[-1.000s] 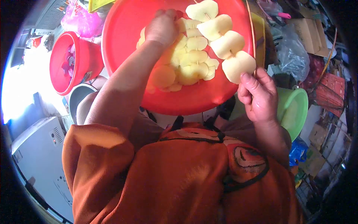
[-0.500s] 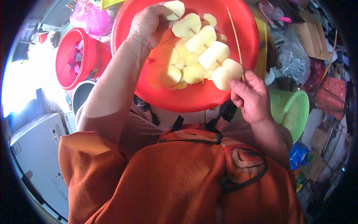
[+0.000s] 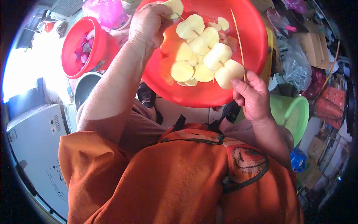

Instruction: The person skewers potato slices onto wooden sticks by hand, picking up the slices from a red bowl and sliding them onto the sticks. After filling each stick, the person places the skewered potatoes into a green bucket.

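A wide red basin (image 3: 201, 98) holds several pale yellow potato slices (image 3: 182, 70). My right hand (image 3: 251, 95) pinches the near end of a thin wooden skewer threaded with several slices (image 3: 217, 56), and a second bare stick (image 3: 238, 35) rises from the same hand. My left hand (image 3: 147, 22) is at the basin's far left, holding a slice (image 3: 173, 7) at the skewer's far tip. My orange apron fills the lower part of the view.
A red bucket (image 3: 84, 48) stands to the left beside a grey pot (image 3: 84, 91). A green bucket (image 3: 294, 110) is on the right, with boxes, plastic bags and a red crate behind it. A white appliance (image 3: 33, 138) stands at lower left.
The skewer has swung left, its far tip now meeting my left hand. My left hand left the pile and took a slice to the tip.
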`<state>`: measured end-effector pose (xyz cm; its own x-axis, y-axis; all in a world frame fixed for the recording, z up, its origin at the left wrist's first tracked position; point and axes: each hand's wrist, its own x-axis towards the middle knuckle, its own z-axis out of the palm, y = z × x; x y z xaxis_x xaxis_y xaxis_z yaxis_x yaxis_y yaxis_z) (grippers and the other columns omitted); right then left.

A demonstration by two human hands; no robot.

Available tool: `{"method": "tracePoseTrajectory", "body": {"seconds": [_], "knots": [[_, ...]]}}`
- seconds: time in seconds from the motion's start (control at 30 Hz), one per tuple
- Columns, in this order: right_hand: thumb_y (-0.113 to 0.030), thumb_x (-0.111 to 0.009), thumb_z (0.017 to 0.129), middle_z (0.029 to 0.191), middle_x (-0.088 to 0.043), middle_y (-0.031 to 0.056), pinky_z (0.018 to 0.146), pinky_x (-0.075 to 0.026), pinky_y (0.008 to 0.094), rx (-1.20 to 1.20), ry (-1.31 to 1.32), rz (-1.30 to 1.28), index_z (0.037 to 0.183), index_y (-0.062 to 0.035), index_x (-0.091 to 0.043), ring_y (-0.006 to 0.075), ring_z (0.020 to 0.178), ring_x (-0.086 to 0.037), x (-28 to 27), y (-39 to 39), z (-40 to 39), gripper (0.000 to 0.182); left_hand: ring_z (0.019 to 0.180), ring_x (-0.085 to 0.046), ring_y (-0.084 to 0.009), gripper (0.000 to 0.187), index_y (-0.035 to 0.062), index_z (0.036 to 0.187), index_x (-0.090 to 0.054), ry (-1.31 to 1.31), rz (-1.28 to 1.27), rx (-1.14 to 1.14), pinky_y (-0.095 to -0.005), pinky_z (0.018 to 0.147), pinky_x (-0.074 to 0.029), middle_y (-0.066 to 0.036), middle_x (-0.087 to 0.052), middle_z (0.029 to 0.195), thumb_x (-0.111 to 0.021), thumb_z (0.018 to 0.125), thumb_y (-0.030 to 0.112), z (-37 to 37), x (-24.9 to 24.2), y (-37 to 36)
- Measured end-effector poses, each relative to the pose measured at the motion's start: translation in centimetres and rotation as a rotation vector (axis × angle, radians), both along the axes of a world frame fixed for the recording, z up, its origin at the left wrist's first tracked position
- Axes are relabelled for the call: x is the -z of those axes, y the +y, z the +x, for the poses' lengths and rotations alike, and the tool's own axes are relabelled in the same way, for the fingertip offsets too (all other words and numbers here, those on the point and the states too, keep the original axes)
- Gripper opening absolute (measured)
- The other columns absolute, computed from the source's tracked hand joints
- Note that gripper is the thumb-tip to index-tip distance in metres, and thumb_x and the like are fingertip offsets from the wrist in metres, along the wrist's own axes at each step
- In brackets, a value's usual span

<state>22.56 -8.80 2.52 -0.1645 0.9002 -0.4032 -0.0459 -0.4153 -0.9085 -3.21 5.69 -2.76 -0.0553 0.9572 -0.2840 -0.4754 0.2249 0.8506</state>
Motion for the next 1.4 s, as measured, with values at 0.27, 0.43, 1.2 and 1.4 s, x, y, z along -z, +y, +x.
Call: {"method": "tracePoseTrajectory", "body": {"seconds": [0.27, 0.43, 1.2, 1.4], "knots": [[-0.016, -0.060, 0.084, 0.068, -0.057, -0.0037, 0.041, -0.032, 0.0151, 0.001, -0.024, 0.003, 0.101, -0.0039, -0.059, 0.0002, 0.049, -0.042, 0.4, 0.2, -0.1, 0.021, 0.078, -0.060, -0.0215, 0.007, 0.0007, 0.084, -0.056, 0.249, 0.046, -0.037, -0.0327, 0.074, -0.053, -0.008, -0.056, 0.085, -0.053, 0.078, 0.000, 1.8, -1.8, -2.0], [-0.014, -0.060, 0.085, 0.074, -0.060, -0.0020, 0.043, -0.036, 0.0155, -0.016, -0.027, 0.014, 0.106, -0.0030, -0.058, 0.0009, 0.052, -0.045, 0.3, 0.4, -0.3, 0.024, 0.080, -0.061, -0.0209, 0.014, 0.0013, 0.091, -0.058, 0.228, -0.017, -0.046, -0.0323, 0.074, -0.051, -0.009, -0.060, 0.087, -0.056, 0.082, 0.012, 2.5, -2.2, -2.0], [-0.014, -0.061, 0.084, 0.079, -0.063, 0.0009, 0.045, -0.039, 0.0164, -0.046, -0.113, 0.016, 0.109, -0.0023, -0.057, 0.0027, 0.056, -0.051, 0.7, -0.4, -0.2, 0.028, 0.088, -0.063, -0.0169, 0.026, 0.0054, 0.107, -0.056, 0.096, -0.275, 0.279, -0.0304, 0.074, -0.055, -0.008, -0.063, 0.100, -0.049, 0.091, 0.024, 2.6, -2.7, -3.1], [-0.016, -0.062, 0.083, 0.078, -0.063, 0.0007, 0.044, -0.038, 0.0158, -0.016, -0.094, 0.008, 0.106, -0.0029, -0.057, 0.0021, 0.055, -0.050, 0.8, -0.4, -0.2, 0.027, 0.085, -0.063, -0.0179, 0.021, 0.0047, 0.103, -0.055, 0.001, -0.110, 0.340, -0.0299, 0.072, -0.054, -0.007, -0.063, 0.095, -0.060, 0.085, 0.015, 2.3, -2.1, -3.1]]}}
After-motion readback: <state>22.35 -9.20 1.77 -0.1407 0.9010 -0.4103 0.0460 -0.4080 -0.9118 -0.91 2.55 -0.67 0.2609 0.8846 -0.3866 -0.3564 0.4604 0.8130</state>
